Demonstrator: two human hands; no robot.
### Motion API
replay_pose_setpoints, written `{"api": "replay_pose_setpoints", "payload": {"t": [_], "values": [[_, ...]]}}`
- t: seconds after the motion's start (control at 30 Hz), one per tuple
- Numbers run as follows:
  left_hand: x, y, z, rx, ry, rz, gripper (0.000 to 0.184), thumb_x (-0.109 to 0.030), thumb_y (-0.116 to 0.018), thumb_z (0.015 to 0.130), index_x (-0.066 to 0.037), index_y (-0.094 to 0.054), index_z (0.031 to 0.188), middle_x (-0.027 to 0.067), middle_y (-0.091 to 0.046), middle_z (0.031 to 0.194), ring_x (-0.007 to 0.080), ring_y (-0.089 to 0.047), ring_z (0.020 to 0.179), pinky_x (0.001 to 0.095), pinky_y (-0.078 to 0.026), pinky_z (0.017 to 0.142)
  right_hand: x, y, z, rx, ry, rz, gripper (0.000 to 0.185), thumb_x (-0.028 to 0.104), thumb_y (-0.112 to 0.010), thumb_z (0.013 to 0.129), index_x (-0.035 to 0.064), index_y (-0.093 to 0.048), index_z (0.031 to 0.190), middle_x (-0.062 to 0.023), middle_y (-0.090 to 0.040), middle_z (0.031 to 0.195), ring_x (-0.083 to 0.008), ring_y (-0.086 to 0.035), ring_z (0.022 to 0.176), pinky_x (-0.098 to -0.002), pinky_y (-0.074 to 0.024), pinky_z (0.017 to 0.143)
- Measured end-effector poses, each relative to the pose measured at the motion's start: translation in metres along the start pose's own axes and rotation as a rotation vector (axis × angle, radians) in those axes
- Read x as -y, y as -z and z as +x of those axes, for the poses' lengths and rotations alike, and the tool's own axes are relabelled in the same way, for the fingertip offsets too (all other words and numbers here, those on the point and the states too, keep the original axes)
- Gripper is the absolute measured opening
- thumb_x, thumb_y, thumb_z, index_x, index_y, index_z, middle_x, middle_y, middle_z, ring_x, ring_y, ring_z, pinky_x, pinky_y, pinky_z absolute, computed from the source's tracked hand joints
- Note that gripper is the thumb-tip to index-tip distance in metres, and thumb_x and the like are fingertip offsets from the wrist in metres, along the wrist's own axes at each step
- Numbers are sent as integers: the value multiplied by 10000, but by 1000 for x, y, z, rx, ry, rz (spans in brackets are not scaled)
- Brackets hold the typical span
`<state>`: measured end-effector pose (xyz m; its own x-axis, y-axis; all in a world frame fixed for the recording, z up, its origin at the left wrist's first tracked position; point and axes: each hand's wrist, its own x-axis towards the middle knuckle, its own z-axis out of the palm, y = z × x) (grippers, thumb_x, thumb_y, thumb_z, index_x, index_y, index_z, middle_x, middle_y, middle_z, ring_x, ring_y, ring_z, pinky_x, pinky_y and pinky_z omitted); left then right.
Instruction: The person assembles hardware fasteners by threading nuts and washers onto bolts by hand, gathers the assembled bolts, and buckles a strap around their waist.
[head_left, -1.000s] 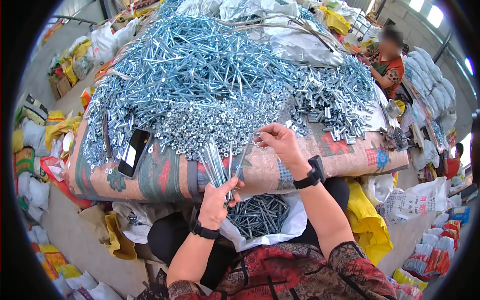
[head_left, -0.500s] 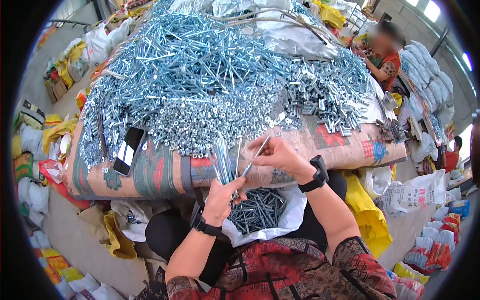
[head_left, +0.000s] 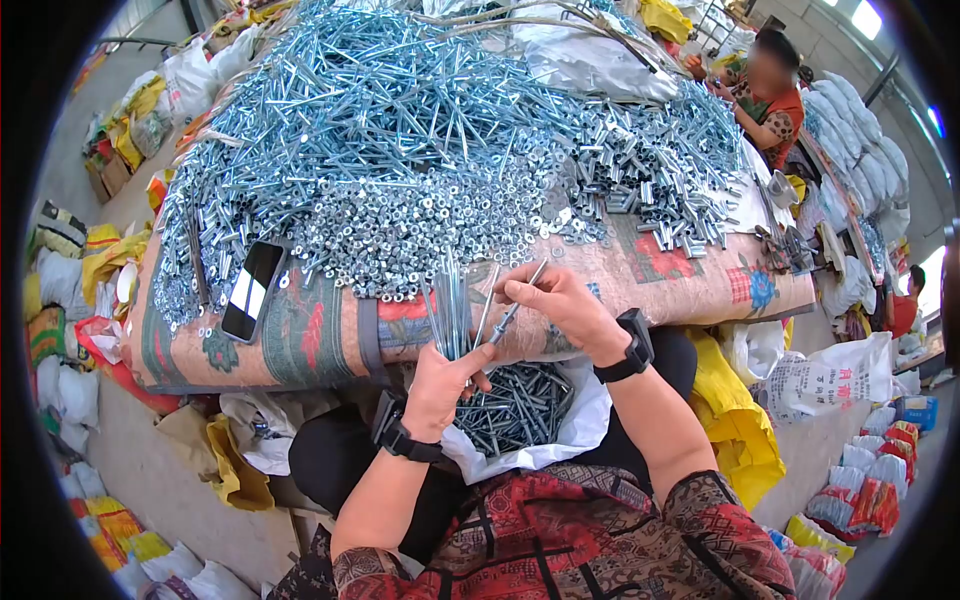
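Observation:
My left hand (head_left: 445, 385) is closed around a fanned bundle of long bolts (head_left: 452, 305), their shiny shafts pointing up toward the table. One bolt (head_left: 508, 317) slants to the right from its thumb and carries a small collar-like piece partway along. My right hand (head_left: 560, 310) pinches the upper part of this slanted bolt with thumb and fingertips. Just below both hands, a white bag (head_left: 583, 432) holds many darker bolts with fittings on them. Loose nuts (head_left: 390, 245) lie heaped on the table beyond my hands.
The table (head_left: 290, 350) has a patterned cover. On it are a large pile of bolts (head_left: 390, 100), short metal sleeves (head_left: 650, 180) and a phone (head_left: 252, 292). Another person (head_left: 770, 105) works at the far right. Yellow sacks (head_left: 735, 420) and a printed white sack (head_left: 830, 385) stand on the right.
My right hand has shifted slightly up and right along the slanted bolt. My left hand keeps its bundle, and the whole view has moved a little.

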<state>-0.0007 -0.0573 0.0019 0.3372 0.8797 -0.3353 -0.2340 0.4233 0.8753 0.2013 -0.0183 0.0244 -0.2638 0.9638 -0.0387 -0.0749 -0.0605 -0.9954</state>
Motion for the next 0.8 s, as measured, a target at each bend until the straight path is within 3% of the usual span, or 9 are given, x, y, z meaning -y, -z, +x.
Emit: {"api": "replay_pose_setpoints", "payload": {"t": [0.17, 0.23, 0.27, 0.33, 0.37, 0.43, 0.67, 0.77, 0.8], "values": [[1, -2, -1, -29, -26, -85, 174, -90, -726, 803, -53, -591, 906, 26, -631, 749, 108, -601, 548, 200, -359, 398, 10, 8, -1, -16, -124, -150, 278, 266, -637, 915, 19, -672, 1036, -18, -676, 921, -68, -568, 808, -222, -437, 743], [5, -4, 1, -80, -83, -49, 181, -79, -730, 796, -42, -591, 905, 33, -632, 741, 117, -611, 568, 202, -363, 399, 22, 7, -2, -71, -272, -650, 304, 294, -639, 910, 13, -680, 1021, 11, -664, 851, -42, -545, 736, -195, -416, 660], [5, -4, 1, -80, -86, -50, 181, -79, -730, 796, -42, -591, 905, 33, -632, 741, 117, -611, 568, 202, -363, 399, 17, 6, -1, -70, -270, -652, 304, 294, -640, 910, 13, -680, 1021, 11, -664, 851, -42, -545, 736, -195, -416, 660], [3, -5, 0, -76, -111, -76, 179, -66, -731, 793, -36, -592, 902, 37, -632, 731, 117, -610, 564, 202, -373, 405, 3, 0, 0, -98, 190, -143, 329, 314, -639, 907, 8, -683, 1021, 36, -630, 783, -19, -506, 682, -179, -383, 594], [2, -5, -2, -74, -108, -72, 179, -66, -731, 793, -36, -592, 902, 37, -632, 731, 117, -610, 564, 202, -373, 405, 5, 4, -1, -103, 189, -139, 329, 314, -639, 907, 8, -683, 1021, 36, -630, 783, -19, -506, 682, -179, -383, 594], [1, -5, -3, -106, -144, -17, 179, -56, -729, 793, -27, -592, 905, 37, -626, 719, 113, -605, 549, 196, -376, 408, 12, 14, -3, -40, -242, -384, 339, 307, -633, 912, 2, -673, 1055, 32, -609, 776, -28, -511, 705, -197, -403, 622], [-1, -8, -4, -94, -155, 63, 143, -57, -715, 810, -23, -611, 902, 13, -620, 697, 65, -575, 537, 182, -352, 412, 5, 7, -2, -14, 51, 4, 304, 266, -624, 922, -1, -666, 1063, 27, -608, 779, -31, -516, 715, -198, -409, 632], [2, -8, -3, -128, -200, 66, 144, -61, -715, 811, -25, -614, 907, 12, -619, 696, 70, -577, 533, 182, -358, 417, 7, 10, 1, -93, -385, -602, 299, 263, -636, 910, -6, -676, 1033, 3, -635, 793, -38, -538, 728, -220, -432, 641], [2, -7, -3, -114, -180, 56, 146, -60, -717, 810, -23, -613, 905, 13, -617, 700, 73, -578, 539, 182, -371, 424, 0, 2, 0, -141, -66, -396, 300, 272, -648, 900, -10, -682, 998, -19, -651, 805, -45, -554, 738, -231, -444, 647]]}}
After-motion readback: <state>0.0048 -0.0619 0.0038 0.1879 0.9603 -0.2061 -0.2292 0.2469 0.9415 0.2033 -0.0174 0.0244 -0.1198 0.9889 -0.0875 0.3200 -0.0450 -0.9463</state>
